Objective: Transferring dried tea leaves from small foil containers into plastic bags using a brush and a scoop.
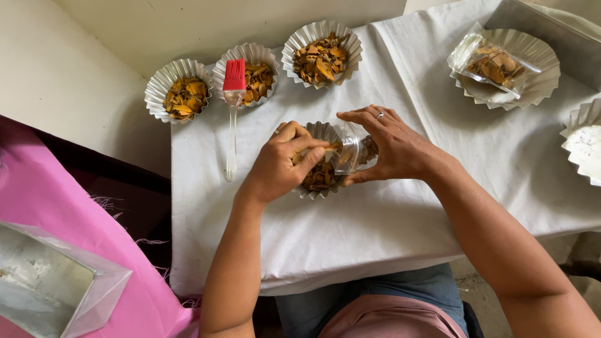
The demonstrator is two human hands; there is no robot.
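Centre table: left hand pinches chips in fluted foil cup; right hand grips tilted clear packet. Risk: over-tilt scatters chips onto white cloth.

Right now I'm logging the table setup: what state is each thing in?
Clear bag: tipped, held by both hands.
Middle foil cup: partly filled.
Three back foil cups: filled.
Red brush: lying across a cup.
Right foil cup: holds a filled bag.
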